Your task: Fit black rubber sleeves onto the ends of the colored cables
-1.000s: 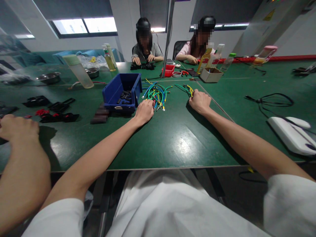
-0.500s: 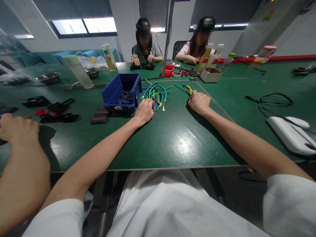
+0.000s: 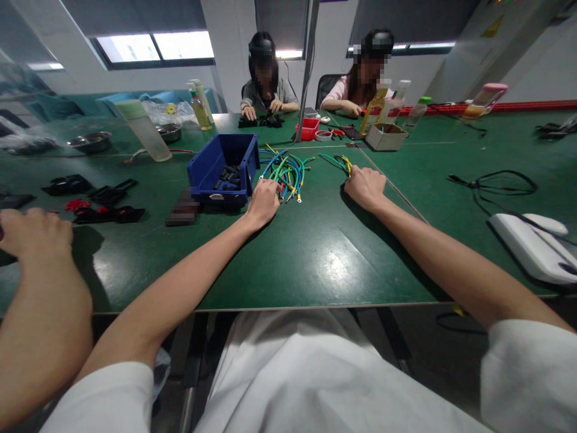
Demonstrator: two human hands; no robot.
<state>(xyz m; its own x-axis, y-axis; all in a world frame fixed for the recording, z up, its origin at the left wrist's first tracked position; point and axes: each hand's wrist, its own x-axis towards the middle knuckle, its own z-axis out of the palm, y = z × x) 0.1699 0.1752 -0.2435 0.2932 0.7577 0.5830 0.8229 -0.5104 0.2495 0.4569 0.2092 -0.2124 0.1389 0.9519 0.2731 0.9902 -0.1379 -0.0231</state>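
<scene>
A loose pile of blue, green and yellow wires (image 3: 295, 170) with ring terminals on some ends lies near the middle of the green table (image 3: 315, 240). My left hand (image 3: 265, 201) is closed at the pile's near left edge, its fingertips pinching wires there; the exact ones are hidden. To the right, my right hand (image 3: 366, 185) rests on the table, fingers closed around the near ends of a smaller bunch of green and yellow wires (image 3: 332, 159). Just left of the pile stands a blue bin (image 3: 197, 171) with small black parts (image 3: 229, 177) inside.
Another person's forearm and hand (image 3: 40, 240) reach in at the left, near black and red parts (image 3: 108, 214). Two people sit across the table. A metal pole (image 3: 307, 72), red box (image 3: 308, 128), cardboard box (image 3: 386, 137), bottles (image 3: 146, 135) and white device (image 3: 527, 246) stand around.
Almost nothing differs. My left fingers have shifted very slightly at the pile's edge, and my right hand stays on its bunch.
</scene>
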